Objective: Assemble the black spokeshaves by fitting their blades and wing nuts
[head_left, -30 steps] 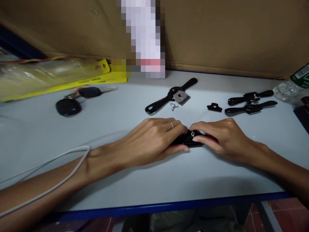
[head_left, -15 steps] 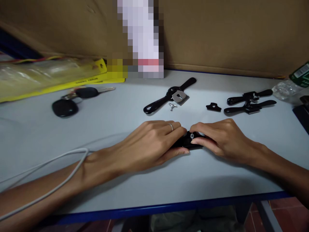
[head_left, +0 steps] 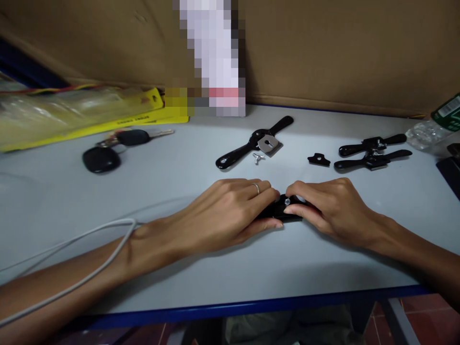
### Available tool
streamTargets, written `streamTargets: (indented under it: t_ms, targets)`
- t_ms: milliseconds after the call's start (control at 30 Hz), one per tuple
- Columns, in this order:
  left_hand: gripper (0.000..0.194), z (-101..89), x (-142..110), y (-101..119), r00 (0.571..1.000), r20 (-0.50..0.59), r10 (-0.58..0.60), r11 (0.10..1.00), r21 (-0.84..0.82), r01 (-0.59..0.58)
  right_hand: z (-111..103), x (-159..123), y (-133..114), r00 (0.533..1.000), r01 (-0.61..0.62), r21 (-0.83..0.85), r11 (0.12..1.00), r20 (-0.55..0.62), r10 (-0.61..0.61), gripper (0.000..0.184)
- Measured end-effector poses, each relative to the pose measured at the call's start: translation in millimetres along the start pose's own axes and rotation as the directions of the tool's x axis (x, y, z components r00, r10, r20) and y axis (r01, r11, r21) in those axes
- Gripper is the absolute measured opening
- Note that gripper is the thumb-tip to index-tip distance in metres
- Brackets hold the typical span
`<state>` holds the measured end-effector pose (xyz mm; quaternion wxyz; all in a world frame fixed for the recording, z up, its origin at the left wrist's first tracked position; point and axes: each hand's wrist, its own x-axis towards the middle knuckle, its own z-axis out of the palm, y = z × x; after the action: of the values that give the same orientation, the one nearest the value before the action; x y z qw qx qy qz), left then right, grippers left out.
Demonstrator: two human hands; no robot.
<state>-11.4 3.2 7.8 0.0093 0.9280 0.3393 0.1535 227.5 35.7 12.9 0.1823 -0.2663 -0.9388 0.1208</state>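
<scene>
Tool (head_left: 278, 211), one, gripped by left hand (head_left: 232, 211); right hand (head_left: 332, 208) pinching its one nut (head_left: 287, 202); three more black tools (head_left: 233, 157) beyond.

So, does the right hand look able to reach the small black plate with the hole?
Probably yes: the small black plate lies beyond the right hand, with nothing visible between them, though its fingers are at the nut of the black tool.

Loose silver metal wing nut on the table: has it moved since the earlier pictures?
No. The loose silver metal wing nut keeps the same place beside the slotted grey metal blade; the small shifts in picture position are shared by both.
</scene>
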Motion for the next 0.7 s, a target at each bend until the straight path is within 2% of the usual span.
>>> streamTargets:
  t_ms: [200,300,400,467,500,533,600,700]
  targets:
    - [0.048,1.5,-0.9,-0.2,1.0,-0.014,0.006,1.0,0.002,-0.006,-1.1,-0.4,-0.7,1.0,0.001,-0.004,1.0,-0.002,-0.001,0.021]
    - [0.046,1.7,-1.1,-0.9,1.0,-0.017,0.012,1.0,0.0,-0.012,-6.2,1.5,1.4,0.997,-0.004,-0.017,1.0,-0.079,0.003,0.023]
    - [0.047,1.2,-0.9,-0.8,1.0,-0.009,0.018,1.0,0.016,-0.018,-11.9,3.7,6.7,0.974,-0.164,-0.161,0.973,-0.184,0.133,0.032]
    - [0.049,0.9,-0.9,-0.7,1.0,0.0,0.018,0.999,0.026,-0.018,-13.8,4.6,10.4,0.955,-0.291,-0.297,0.91,-0.156,0.254,0.036]
    - [0.05,0.9,-1.0,-0.7,1.0,0.007,0.017,0.999,0.028,-0.017,-14.1,4.9,11.6,0.95,-0.311,-0.333,0.89,-0.118,0.287,0.037]
    - [0.051,1.1,-1.2,-0.7,1.0,0.01,0.014,0.999,0.029,-0.014,-14.4,5.0,12.1,0.953,-0.302,-0.329,0.895,-0.074,0.294,0.038]
    - [0.052,1.9,-1.7,-0.7,1.0,0.013,0.008,1.0,0.03,-0.008,-15.3,5.0,10.7,0.97,-0.243,-0.21,0.947,-0.042,0.24,0.038]
    - [0.05,2.9,-2.3,0.1,1.0,0.0,0.006,1.0,0.016,-0.006,-17.4,4.3,3.2,0.981,-0.13,-0.032,0.991,-0.151,0.124,0.032]
